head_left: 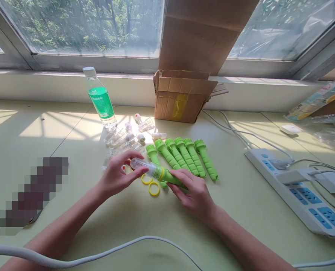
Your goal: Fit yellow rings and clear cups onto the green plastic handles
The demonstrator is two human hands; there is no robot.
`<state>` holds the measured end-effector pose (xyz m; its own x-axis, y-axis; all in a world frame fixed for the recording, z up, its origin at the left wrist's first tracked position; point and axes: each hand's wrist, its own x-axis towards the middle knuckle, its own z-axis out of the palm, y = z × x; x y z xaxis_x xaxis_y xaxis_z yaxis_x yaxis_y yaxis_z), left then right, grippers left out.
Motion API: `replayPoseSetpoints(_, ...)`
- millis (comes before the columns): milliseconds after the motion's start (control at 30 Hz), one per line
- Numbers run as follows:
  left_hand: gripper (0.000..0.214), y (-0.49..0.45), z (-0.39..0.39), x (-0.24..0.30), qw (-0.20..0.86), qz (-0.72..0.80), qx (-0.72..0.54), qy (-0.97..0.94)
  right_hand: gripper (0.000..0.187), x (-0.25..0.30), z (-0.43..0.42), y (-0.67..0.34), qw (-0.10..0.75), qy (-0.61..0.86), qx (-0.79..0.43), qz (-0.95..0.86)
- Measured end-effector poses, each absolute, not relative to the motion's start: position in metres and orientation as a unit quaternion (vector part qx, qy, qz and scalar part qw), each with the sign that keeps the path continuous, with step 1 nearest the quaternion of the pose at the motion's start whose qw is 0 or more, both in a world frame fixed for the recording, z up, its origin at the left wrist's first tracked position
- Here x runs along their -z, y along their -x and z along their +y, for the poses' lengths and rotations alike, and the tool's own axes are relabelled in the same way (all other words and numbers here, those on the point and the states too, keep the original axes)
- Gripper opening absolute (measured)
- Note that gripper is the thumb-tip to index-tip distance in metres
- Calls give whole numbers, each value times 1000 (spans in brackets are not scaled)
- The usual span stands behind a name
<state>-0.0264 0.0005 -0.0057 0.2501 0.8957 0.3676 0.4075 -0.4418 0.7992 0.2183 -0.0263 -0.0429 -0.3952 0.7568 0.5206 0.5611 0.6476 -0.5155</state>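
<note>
Between my hands is a green ribbed tube with a threaded neck, a yellow ring around it and a clear plastic cap [140,164] over its end. My left hand [119,171] is closed on the clear cap, thumb and fingers around it. Around the green tube body [171,178] my right hand [195,192] is wrapped. Just below the held piece lie yellow rings [154,189]. Behind it, several green tubes [181,152] lie side by side, threaded ends away from me. Clear caps and small white-ended pieces [124,139] lie in a loose pile beyond my left hand.
A bottle with a green label [101,101] and an open cardboard box [181,99] stand at the back by the window. A white power strip [297,192] with plugs and cables lies at right. A blurred dark object [34,195] is at left. A grey cable [113,246] crosses the front.
</note>
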Motion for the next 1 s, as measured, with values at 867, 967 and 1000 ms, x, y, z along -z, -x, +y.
replayPoseSetpoints(867, 23, 23, 1, 1, 345, 437, -447, -700, 32, 40, -28, -219, 370, 388, -129, -834)
replayPoseSetpoints(967, 23, 23, 0, 0, 353, 439, -451, -693, 31, 40, -29, -219, 384, 388, -129, -828)
replayPoseSetpoints(1000, 23, 23, 0, 0, 354, 440, -452, -690, 29, 41, -29, -219, 387, 388, -128, -827)
